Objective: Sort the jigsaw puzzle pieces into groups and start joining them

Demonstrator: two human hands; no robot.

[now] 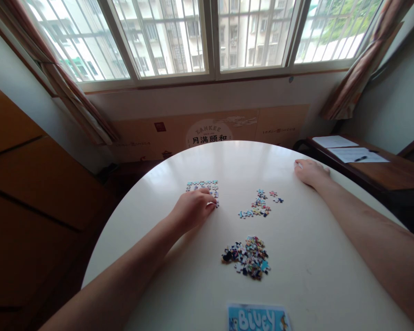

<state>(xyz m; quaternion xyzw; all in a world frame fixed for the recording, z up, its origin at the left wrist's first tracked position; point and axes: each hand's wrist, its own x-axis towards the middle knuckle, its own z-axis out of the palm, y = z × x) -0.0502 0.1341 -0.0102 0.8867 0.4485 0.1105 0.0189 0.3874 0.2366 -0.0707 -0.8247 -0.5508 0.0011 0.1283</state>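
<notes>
My left hand (pixel 195 206) reaches over a neat block of jigsaw puzzle pieces (pixel 202 183) laid out in rows. Its thumb and fingertips come together at a small puzzle piece (pixel 217 204) at the block's lower right corner; the hand hides part of the rows. Well off to the right, my right hand (pixel 309 172) rests near the table's far right edge with its fingers curled in and nothing visible in them. Between the hands lies a loose scatter of puzzle pieces (pixel 261 209), some touching each other. Nearer to me is a heaped pile of mixed pieces (pixel 251 257).
All of this lies on a round white table (pixel 152 266). A blue box or card marked "Bluey" (pixel 258 318) is at the near edge of view. Papers (pixel 357 155) and a pen lie on a brown side table (pixel 400 168) at right. Barred windows stand ahead.
</notes>
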